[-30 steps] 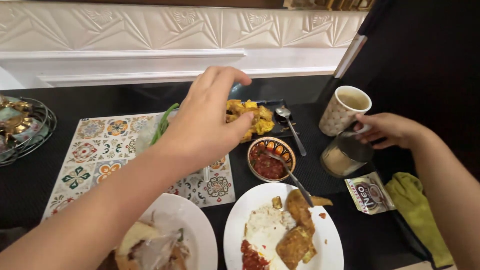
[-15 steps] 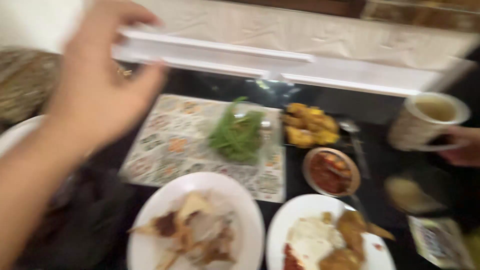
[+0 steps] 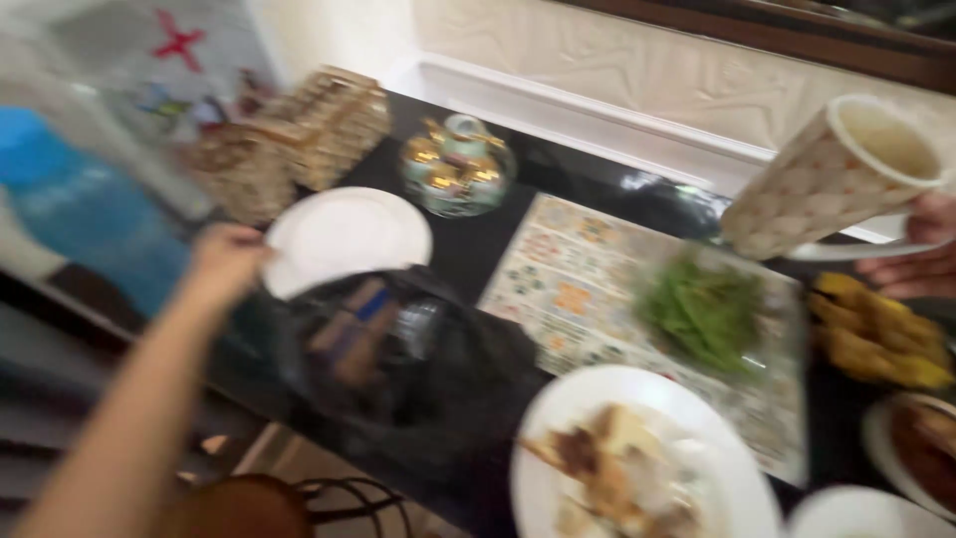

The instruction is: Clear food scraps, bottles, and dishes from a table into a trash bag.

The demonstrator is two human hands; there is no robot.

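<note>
Left hand at empty white plate's edge, right hand lifting mug

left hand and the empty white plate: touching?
Touching. In the head view the left hand has its fingers on the left rim of the empty white plate, with no gap visible despite the motion blur.

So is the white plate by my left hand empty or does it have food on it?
Empty. The white plate at the left hand shows a bare white surface, though the picture is blurred.

left hand: bare, no glove | forearm: bare, sleeveless | right hand: bare, ringless
</note>
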